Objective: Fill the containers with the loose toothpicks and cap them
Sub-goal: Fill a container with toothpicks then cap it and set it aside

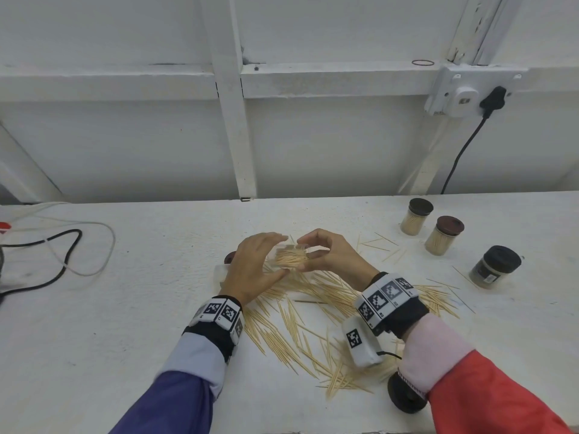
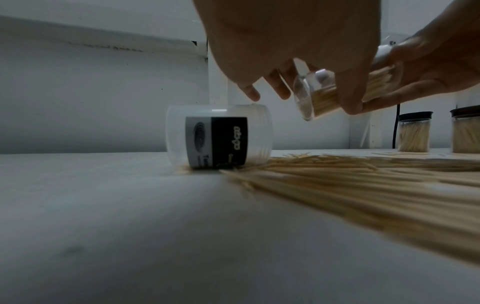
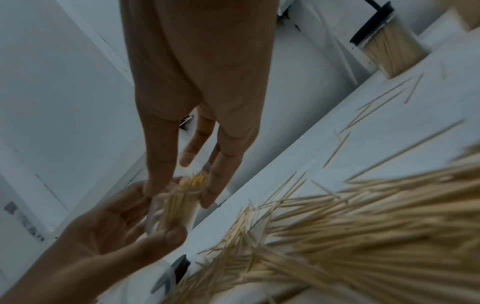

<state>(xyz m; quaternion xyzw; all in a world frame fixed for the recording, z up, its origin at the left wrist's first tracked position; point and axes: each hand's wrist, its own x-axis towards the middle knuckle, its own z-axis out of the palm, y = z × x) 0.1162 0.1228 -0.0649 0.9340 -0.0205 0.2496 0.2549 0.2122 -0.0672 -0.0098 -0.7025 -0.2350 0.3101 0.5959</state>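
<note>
White panelled wall backs a white counter (image 1: 125,324). Above it, near the middle, a clear container (image 1: 289,257) packed with toothpicks is held tilted on its side between both hands. The left hand (image 1: 250,270) curls fingers (image 2: 349,98) and thumb round its base end; the right hand (image 1: 332,255) seems to pinch its open end, though blur hides the exact contact. Loose toothpicks (image 1: 313,324) litter the counter beneath. An empty labelled container (image 2: 219,137) lies on its side nearby. Three capped containers (image 1: 443,234) stand far right.
</note>
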